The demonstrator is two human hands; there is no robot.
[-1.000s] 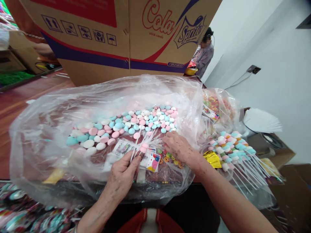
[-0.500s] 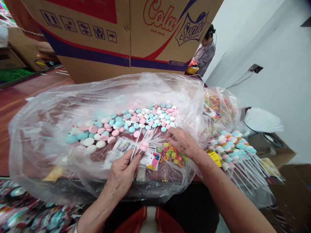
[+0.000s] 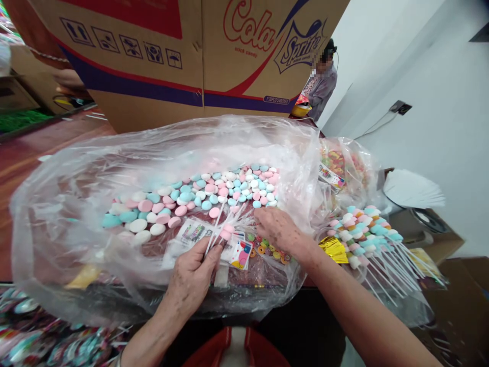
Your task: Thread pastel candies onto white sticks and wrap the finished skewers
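Observation:
My left hand (image 3: 194,275) is closed around thin white sticks (image 3: 216,223), which point up and away. A pink marshmallow (image 3: 226,232) shows at its fingertips, beside the sticks. To the right, my right hand (image 3: 280,230) hovers low over the small ring candies (image 3: 263,245), covering part of them. Its fingers are bent together by the ends of some white sticks, and whatever they hold is hidden. Printed cards (image 3: 242,254) in clear wrappers lie between the hands. Beyond them spreads a heap of pink, blue and white marshmallows (image 3: 208,188) on clear plastic.
A large cardboard box (image 3: 153,92) stands behind the plastic bag (image 3: 57,204). On the right are finished marshmallow sticks (image 3: 362,229), yellow twist ties (image 3: 334,250) and a bag of gummy candy (image 3: 347,158). Another person (image 3: 324,86) is at the back right.
My right hand has moved left and now covers part of the ring candies. The left hand stays almost where it was, still holding the sticks.

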